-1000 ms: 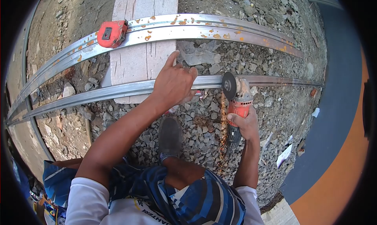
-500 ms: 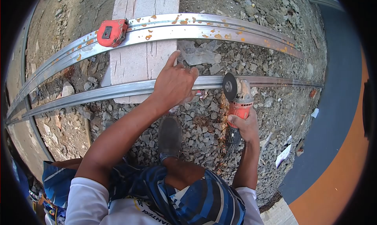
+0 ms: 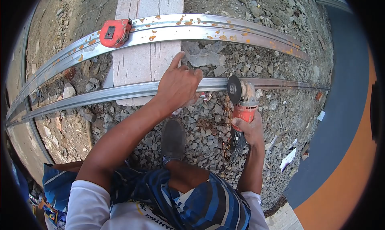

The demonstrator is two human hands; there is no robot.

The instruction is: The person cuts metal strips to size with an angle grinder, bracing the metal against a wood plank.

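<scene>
My right hand (image 3: 249,127) is wrapped round the red and black body of an angle grinder (image 3: 245,109). The grinder's dark disc (image 3: 234,89) stands upright at the narrow metal channel (image 3: 132,89), cutting across it; a few faint sparks show below. To the left of the disc, my left hand (image 3: 178,85) grips the same channel from above, its index finger stretched forward. The fingers underneath are partly hidden. Beyond lies a wider metal channel (image 3: 192,31) with rust-coloured spots, and a red tape measure (image 3: 114,33) rests on it.
A pale block slab (image 3: 148,1) lies beneath both channels. Grey gravel (image 3: 204,137) covers the ground round my shoe (image 3: 173,137). Clear plastic sheeting (image 3: 204,55) lies between the channels. At the right runs a dark blue and orange painted surface (image 3: 321,145), with white scraps (image 3: 288,160) nearby.
The bright stream of sparks below the disc has thinned to faint traces. Both hands, the grinder and the channels are almost where they were.
</scene>
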